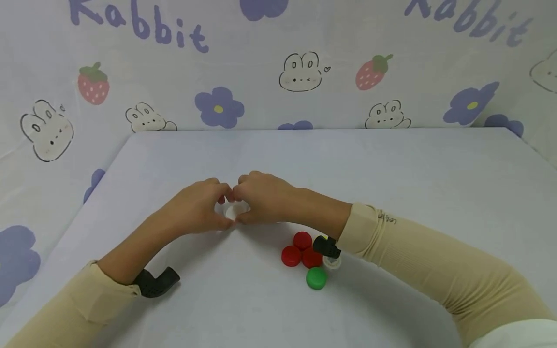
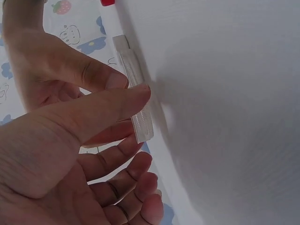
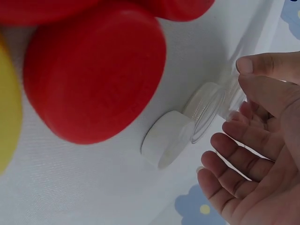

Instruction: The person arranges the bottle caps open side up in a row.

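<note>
Low over the white table my left hand (image 1: 196, 205) and right hand (image 1: 270, 197) meet around a clear round ribbed cap (image 1: 236, 210). The left wrist view has the left thumb lying across the clear piece's edge, its fingers behind. Close beside it, the right thumb holds the same piece, fingers on the far side. Thumbs almost meet in the right wrist view, with the clear plastic (image 3: 232, 99) between thumbs and fingers. A white cap (image 3: 166, 140) and another clear ribbed piece (image 3: 204, 111) stand in line with it.
Near the right forearm lie several red caps (image 1: 302, 240), a green cap (image 1: 316, 278) and a pale ribbed cap (image 1: 332, 262). A yellow cap (image 3: 7, 103) shows partly. Black wrist cameras (image 1: 155, 282) hang under both wrists. A patterned cloth (image 1: 261, 63) rises behind the table.
</note>
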Demonstrator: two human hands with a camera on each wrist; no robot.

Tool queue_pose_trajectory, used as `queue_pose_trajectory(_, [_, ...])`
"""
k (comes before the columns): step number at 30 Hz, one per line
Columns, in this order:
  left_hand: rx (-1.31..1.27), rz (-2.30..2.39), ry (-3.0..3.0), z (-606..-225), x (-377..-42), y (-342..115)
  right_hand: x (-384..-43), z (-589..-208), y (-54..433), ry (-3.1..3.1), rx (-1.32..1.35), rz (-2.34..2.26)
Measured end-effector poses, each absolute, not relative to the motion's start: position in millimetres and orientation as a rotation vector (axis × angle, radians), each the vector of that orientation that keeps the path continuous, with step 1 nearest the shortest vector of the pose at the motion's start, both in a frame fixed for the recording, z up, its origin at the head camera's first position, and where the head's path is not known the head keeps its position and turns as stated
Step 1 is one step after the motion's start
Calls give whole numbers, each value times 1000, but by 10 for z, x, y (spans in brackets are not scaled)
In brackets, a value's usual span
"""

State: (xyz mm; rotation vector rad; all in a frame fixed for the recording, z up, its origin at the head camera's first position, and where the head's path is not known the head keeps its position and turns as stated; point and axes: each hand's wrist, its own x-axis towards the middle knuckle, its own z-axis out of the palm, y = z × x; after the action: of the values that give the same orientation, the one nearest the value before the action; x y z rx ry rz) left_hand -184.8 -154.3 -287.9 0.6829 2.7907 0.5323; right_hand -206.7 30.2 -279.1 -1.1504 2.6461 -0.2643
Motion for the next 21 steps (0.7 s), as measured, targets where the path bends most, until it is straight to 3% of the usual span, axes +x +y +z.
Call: queue_pose_trajectory(21, [670,496,2774,-2917,-1832,-1484,-2028,-2782,439,2683,-1149,-292])
